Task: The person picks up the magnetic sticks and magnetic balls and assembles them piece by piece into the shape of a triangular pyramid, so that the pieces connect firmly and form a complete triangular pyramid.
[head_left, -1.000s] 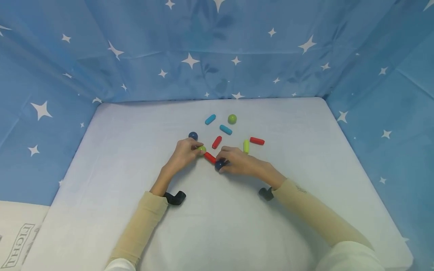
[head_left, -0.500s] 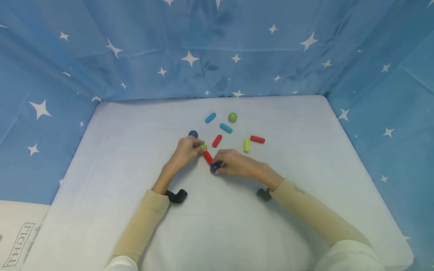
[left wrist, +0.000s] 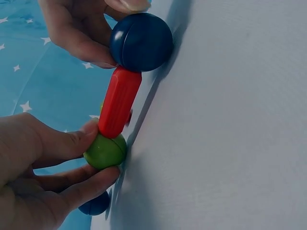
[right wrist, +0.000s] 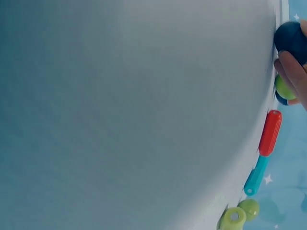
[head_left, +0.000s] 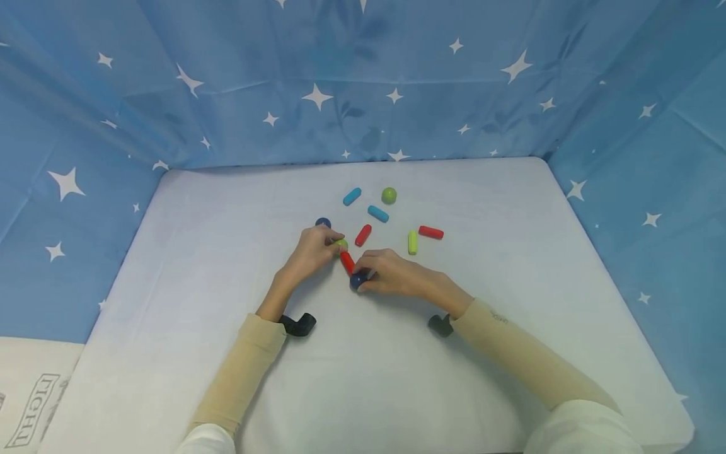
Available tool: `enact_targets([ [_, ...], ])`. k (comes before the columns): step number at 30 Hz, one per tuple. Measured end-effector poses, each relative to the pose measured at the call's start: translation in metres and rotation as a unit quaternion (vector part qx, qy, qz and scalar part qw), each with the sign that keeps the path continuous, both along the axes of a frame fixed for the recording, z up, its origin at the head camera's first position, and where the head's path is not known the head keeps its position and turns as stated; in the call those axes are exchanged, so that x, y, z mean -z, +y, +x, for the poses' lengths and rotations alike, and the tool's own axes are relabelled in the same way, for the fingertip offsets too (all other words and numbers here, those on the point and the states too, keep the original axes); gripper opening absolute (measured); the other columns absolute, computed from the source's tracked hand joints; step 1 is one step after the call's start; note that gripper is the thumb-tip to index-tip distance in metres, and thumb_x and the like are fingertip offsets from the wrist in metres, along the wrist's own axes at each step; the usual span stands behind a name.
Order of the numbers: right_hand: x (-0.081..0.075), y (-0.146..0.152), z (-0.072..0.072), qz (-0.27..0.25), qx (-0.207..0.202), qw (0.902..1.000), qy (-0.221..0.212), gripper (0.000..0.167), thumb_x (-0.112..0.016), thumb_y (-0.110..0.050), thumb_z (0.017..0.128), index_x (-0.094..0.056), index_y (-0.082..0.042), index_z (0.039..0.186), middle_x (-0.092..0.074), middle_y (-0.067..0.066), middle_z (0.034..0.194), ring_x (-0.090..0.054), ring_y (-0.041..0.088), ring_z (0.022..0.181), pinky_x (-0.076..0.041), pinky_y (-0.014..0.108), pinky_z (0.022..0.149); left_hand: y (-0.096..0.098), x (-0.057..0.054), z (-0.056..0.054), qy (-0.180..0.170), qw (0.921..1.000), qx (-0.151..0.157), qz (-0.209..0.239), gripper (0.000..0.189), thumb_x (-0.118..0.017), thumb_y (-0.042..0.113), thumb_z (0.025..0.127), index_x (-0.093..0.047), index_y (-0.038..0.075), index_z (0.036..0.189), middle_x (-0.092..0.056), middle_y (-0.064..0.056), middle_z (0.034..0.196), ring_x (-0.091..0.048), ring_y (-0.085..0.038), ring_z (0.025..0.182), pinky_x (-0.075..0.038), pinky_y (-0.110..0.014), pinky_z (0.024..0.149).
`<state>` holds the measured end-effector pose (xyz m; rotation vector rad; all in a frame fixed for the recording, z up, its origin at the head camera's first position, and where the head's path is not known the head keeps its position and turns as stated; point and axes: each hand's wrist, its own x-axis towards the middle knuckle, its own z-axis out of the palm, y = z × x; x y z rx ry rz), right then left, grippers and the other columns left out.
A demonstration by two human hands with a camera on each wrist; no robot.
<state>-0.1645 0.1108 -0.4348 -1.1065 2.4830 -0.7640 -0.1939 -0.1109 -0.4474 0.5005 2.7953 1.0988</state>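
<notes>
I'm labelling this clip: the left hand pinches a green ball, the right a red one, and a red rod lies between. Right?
The right hand holds a dark blue ball, not red, as the left wrist view shows; the rest stands.

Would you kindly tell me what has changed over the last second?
The right hand has moved the dark blue ball leftward and a little nearer the viewer, and the red stick touching it has swung with it. Nothing was let go: the left hand still pinches the green ball. The loose sticks stayed put.

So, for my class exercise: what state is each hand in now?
Left hand: closed, holding a green ball.
Right hand: closed, holding a dark blue ball.
</notes>
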Motion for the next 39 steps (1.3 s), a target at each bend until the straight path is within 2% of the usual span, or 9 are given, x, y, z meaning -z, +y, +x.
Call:
enact_targets([
  [5,-0.003,0.001,-0.007,-0.017,-0.001,0.9998,-0.010,0.028,-0.078,-0.023,0.093,-0.074,-0.011,0.118,-0.074,-0.002,0.106,-0.070,0.010,0.095,-0.058,0.024,0.089,-0.002,0.000,0.000,-0.006,1.0000,-0.007,0.001,0.030,-0.077,0.011,0.092,-0.075,-0.003,0.118,-0.073,-0.017,0.107,-0.064,-0.026,0.093,-0.054,-0.034,0.076],
  [10,-0.009,0.005,-0.020,-0.021,0.020,0.9996,0.004,0.020,-0.072,-0.015,0.097,-0.075,-0.011,0.116,-0.075,-0.002,0.106,-0.069,0.012,0.096,-0.059,0.026,0.089,0.000,-0.001,0.000,-0.020,0.9998,-0.003,0.002,0.031,-0.076,0.012,0.093,-0.074,-0.002,0.121,-0.071,-0.016,0.109,-0.065,-0.026,0.096,-0.055,-0.035,0.080],
  [14,-0.011,0.007,-0.035,-0.012,0.040,0.9989,0.024,0.021,-0.070,-0.006,0.096,-0.075,-0.007,0.117,-0.075,0.004,0.110,-0.070,0.018,0.104,-0.058,0.033,0.095,0.002,0.000,0.000,-0.028,0.9996,-0.001,-0.002,0.032,-0.074,0.012,0.095,-0.072,-0.002,0.123,-0.071,-0.016,0.110,-0.064,-0.027,0.097,-0.056,-0.037,0.082],
  [20,-0.008,0.003,-0.058,0.015,0.035,0.9968,0.070,0.023,-0.069,0.002,0.094,-0.076,-0.009,0.113,-0.073,0.006,0.121,-0.063,0.025,0.125,-0.049,0.043,0.111,0.000,-0.001,-0.001,-0.037,0.9992,-0.013,0.006,0.033,-0.072,0.010,0.095,-0.069,-0.001,0.126,-0.071,-0.016,0.117,-0.067,-0.028,0.104,-0.057,-0.040,0.089],
  [24,-0.005,0.000,-0.068,0.034,0.032,0.9958,0.078,0.026,-0.069,0.004,0.092,-0.076,-0.010,0.113,-0.069,0.008,0.130,-0.058,0.027,0.131,-0.046,0.043,0.114,-0.002,-0.001,0.000,-0.045,0.9988,-0.015,0.013,0.032,-0.071,0.011,0.096,-0.069,-0.001,0.126,-0.070,-0.017,0.119,-0.065,-0.029,0.105,-0.056,-0.041,0.090],
  [29,-0.001,-0.002,-0.073,0.052,0.030,0.9948,0.083,0.031,-0.069,0.005,0.092,-0.074,-0.008,0.119,-0.070,0.008,0.129,-0.060,0.026,0.128,-0.049,0.041,0.111,-0.002,-0.003,0.002,-0.055,0.9983,-0.015,0.010,0.033,-0.071,0.012,0.096,-0.069,-0.001,0.127,-0.070,-0.016,0.116,-0.064,-0.028,0.103,-0.057,-0.037,0.085],
  [34,0.004,-0.003,-0.074,0.061,0.030,0.9941,0.084,0.030,-0.069,0.004,0.092,-0.074,-0.008,0.118,-0.072,0.007,0.122,-0.062,0.025,0.121,-0.051,0.040,0.108,-0.002,-0.006,0.004,-0.076,0.9970,-0.006,0.012,0.035,-0.069,0.011,0.098,-0.068,-0.002,0.130,-0.069,-0.017,0.117,-0.065,-0.028,0.102,-0.056,-0.031,0.076],
  [39,0.005,-0.003,-0.072,0.064,0.031,0.9926,0.098,0.030,-0.069,0.005,0.091,-0.075,-0.009,0.117,-0.072,0.006,0.116,-0.063,0.024,0.115,-0.054,0.039,0.104,-0.002,-0.008,0.005,-0.071,0.9974,-0.003,0.006,0.035,-0.068,0.009,0.098,-0.067,-0.003,0.131,-0.068,-0.018,0.119,-0.066,-0.029,0.103,-0.057,-0.031,0.078],
])
